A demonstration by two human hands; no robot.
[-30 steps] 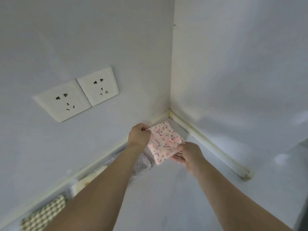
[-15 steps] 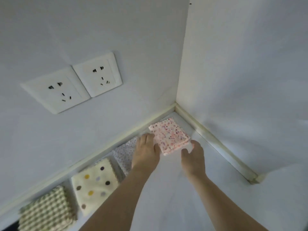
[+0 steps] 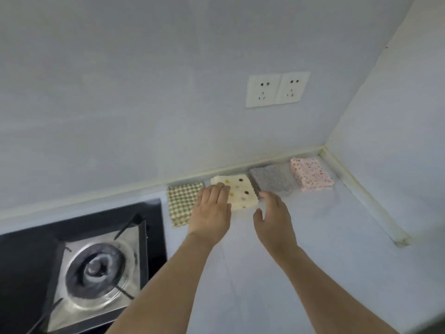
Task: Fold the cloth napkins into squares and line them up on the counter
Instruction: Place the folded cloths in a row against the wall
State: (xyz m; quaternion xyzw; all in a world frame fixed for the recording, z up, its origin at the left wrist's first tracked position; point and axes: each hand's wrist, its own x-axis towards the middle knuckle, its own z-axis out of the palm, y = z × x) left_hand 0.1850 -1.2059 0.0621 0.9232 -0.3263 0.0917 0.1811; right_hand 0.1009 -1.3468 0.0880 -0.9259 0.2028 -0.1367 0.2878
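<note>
Pale grey counter (image 3: 313,237) fills the lower right of our head view, meeting two grey walls in a corner at about two o'clock. Along the back wall we see four folded squares in a row. At the left end lies the green-and-cream checked folded napkin (image 3: 181,203); beside it, at about twelve o'clock from our hands, sits the cream folded napkin with coloured polka dots (image 3: 240,194); next comes the grey speckled folded napkin (image 3: 271,180), its left edge touching the cream one; and nearest the corner, a little apart from the grey one, rests the pink speckled folded napkin (image 3: 310,174).

Our left hand (image 3: 212,213) lies flat, fingers straight and together, fingertips on the left part of the cream napkin and the palm over the right edge of the checked one. Our right hand (image 3: 273,218) is spread wide with the thumb out, holding nothing; its fingertips reach the near right corner of the cream napkin, though we cannot tell whether they touch it.

At about eight o'clock we see the black glass gas hob with a steel burner surround (image 3: 79,268). At one o'clock, up on the back wall, sits the pair of white wall sockets (image 3: 277,89).
</note>
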